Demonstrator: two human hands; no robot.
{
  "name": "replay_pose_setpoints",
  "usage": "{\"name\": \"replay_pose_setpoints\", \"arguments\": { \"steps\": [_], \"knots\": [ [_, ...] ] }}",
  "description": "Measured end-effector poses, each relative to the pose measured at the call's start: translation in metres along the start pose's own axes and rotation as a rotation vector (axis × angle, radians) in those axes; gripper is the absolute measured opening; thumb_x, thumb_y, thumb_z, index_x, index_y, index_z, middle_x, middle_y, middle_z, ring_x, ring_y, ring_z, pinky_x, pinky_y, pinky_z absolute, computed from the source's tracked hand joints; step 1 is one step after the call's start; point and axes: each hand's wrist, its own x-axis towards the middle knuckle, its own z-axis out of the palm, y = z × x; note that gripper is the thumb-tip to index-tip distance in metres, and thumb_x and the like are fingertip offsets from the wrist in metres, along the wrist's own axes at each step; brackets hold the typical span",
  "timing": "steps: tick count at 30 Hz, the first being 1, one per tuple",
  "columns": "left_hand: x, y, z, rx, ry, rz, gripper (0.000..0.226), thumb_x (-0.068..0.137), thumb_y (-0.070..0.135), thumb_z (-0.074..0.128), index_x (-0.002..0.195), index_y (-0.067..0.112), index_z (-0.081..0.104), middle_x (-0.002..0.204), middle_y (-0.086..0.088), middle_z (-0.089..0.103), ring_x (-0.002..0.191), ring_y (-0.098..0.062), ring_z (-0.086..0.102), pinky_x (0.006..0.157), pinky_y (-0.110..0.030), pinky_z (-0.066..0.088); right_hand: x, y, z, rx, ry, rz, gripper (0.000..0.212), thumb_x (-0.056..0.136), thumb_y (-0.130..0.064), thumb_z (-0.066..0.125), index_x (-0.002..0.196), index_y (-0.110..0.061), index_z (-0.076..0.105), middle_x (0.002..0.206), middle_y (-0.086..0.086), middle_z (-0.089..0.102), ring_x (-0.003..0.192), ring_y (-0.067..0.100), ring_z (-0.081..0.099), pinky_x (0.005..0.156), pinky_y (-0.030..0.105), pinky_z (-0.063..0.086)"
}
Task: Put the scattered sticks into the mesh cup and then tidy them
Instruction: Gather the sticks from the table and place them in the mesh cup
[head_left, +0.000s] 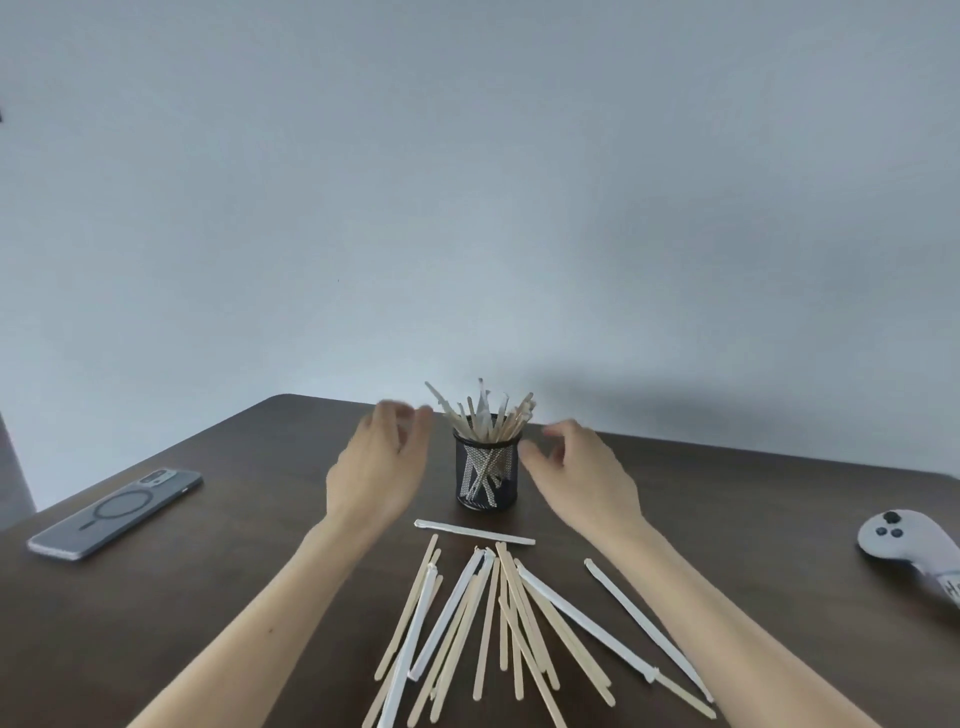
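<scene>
So the black mesh cup (487, 474) sits upright in the middle of the dark brown surface (208, 597), already stuffed with a bunch of sticks (485, 413) that fan out of the top at all angles, some plain wood and some in white paper wrappers. The left hand (376, 470) is just to the left of the cup and the right hand (587, 475) is just to its right, so the cup is basically bracketed between them. Neither one touches it as far as I can see. Both grips are loose and wide, fingers curled a bit, nothing held in either. The left fingertips are blurry near the cup's rim level, so hard to say more there.

Below the hands, toward the bottom centre of the frame, there's a big messy pile of scattered sticks (498, 629) lying flat, fanned out and overlapping. One wrapped stick (474, 532) lies crosswise just in front of the cup, apart from the hands.

At the left edge of the frame a phone (117, 513) lies face down, and at the far right there's a grey controller (906, 543).
</scene>
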Motion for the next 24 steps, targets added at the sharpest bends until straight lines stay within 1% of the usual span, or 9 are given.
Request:
{"name": "replay_pose_setpoints", "arguments": {
  "steps": [4, 7, 10, 13, 15, 17, 20, 22, 24],
  "knots": [
    [-0.046, -0.015, 0.007, 0.353, -0.214, 0.008, 0.061, 0.096, 0.071, 0.038, 0.120, 0.021, 0.063, 0.124, 0.003, 0.067, 0.107, -0.023, 0.066, 0.082, -0.036, 0.042, -0.051, 0.011, 0.005, -0.235, -0.159, -0.016, 0.071, 0.088, -0.071, 0.048, 0.138, -0.021, 0.053, 0.131, 0.000, 0.056, 0.114, 0.020, 0.061, 0.086, 0.037, 0.053],
    [-0.076, -0.013, 0.010, 0.597, -0.370, 0.030, 0.071, 0.089, 0.081, 0.039, 0.101, 0.015, 0.058, 0.120, -0.004, 0.064, 0.110, -0.028, 0.066, 0.082, -0.038, 0.042, -0.079, 0.012, 0.007, -0.460, -0.286, -0.009, 0.086, 0.079, -0.085, 0.045, 0.131, -0.017, 0.058, 0.132, 0.005, 0.053, 0.122, 0.023, 0.055, 0.086, 0.036, 0.050],
    [-0.090, -0.009, 0.013, 0.712, -0.442, 0.070, 0.057, 0.088, 0.074, 0.051, 0.096, 0.017, 0.056, 0.121, -0.005, 0.064, 0.113, -0.028, 0.066, 0.082, -0.035, 0.041, -0.094, 0.010, 0.014, -0.497, -0.373, 0.003, 0.071, 0.079, -0.077, 0.057, 0.115, -0.016, 0.065, 0.123, 0.005, 0.057, 0.116, 0.024, 0.057, 0.082, 0.035, 0.048],
    [-0.089, -0.008, 0.019, 0.616, -0.446, 0.043, 0.039, 0.089, 0.053, 0.063, 0.099, 0.016, 0.060, 0.114, -0.003, 0.068, 0.106, -0.029, 0.068, 0.081, -0.034, 0.043, -0.098, 0.009, 0.017, -0.401, -0.327, 0.028, 0.044, 0.086, -0.055, 0.063, 0.107, -0.016, 0.069, 0.113, 0.004, 0.063, 0.107, 0.025, 0.064, 0.076, 0.032, 0.045],
    [-0.083, -0.010, 0.023, 0.510, -0.489, -0.012, 0.026, 0.084, 0.039, 0.068, 0.083, 0.015, 0.057, 0.092, -0.001, 0.068, 0.079, -0.027, 0.070, 0.077, -0.032, 0.050, -0.098, 0.007, 0.015, -0.372, -0.319, 0.049, 0.036, 0.088, -0.044, 0.064, 0.109, -0.016, 0.070, 0.111, 0.005, 0.067, 0.103, 0.028, 0.067, 0.076, 0.033, 0.047],
    [-0.076, -0.010, 0.026, 0.430, -0.558, -0.089, 0.027, 0.079, 0.026, 0.068, 0.068, 0.013, 0.048, 0.069, 0.000, 0.057, 0.054, -0.026, 0.066, 0.070, -0.029, 0.060, -0.096, 0.003, 0.011, -0.367, -0.333, 0.066, 0.034, 0.087, -0.038, 0.067, 0.112, -0.014, 0.068, 0.113, 0.006, 0.069, 0.104, 0.029, 0.067, 0.077, 0.034, 0.049],
    [-0.066, -0.010, 0.026, 0.324, -0.618, -0.143, 0.015, 0.073, 0.016, 0.070, 0.073, 0.004, 0.062, 0.054, -0.001, 0.051, 0.057, -0.029, 0.067, 0.073, -0.040, 0.068, -0.092, -0.003, 0.008, -0.403, -0.343, 0.046, 0.031, 0.086, -0.028, 0.071, 0.111, -0.011, 0.066, 0.115, 0.009, 0.069, 0.106, 0.031, 0.067, 0.074, 0.032, 0.046],
    [-0.063, -0.011, 0.028, 0.274, -0.620, -0.160, 0.023, 0.072, 0.017, 0.071, 0.086, -0.002, 0.071, 0.058, -0.004, 0.058, 0.067, -0.032, 0.076, 0.070, -0.043, 0.068, -0.093, -0.009, 0.009, -0.464, -0.336, 0.003, 0.028, 0.089, -0.021, 0.067, 0.115, -0.010, 0.065, 0.119, 0.010, 0.067, 0.110, 0.031, 0.067, 0.077, 0.034, 0.047],
    [-0.064, -0.013, 0.030, 0.273, -0.617, -0.173, 0.019, 0.072, 0.019, 0.070, 0.073, 0.002, 0.063, 0.059, -0.004, 0.054, 0.063, -0.031, 0.072, 0.066, -0.038, 0.068, -0.094, -0.011, 0.013, -0.514, -0.325, -0.035, 0.027, 0.091, -0.017, 0.065, 0.117, -0.010, 0.066, 0.121, 0.010, 0.068, 0.112, 0.030, 0.066, 0.086, 0.036, 0.051]
  ]
}}
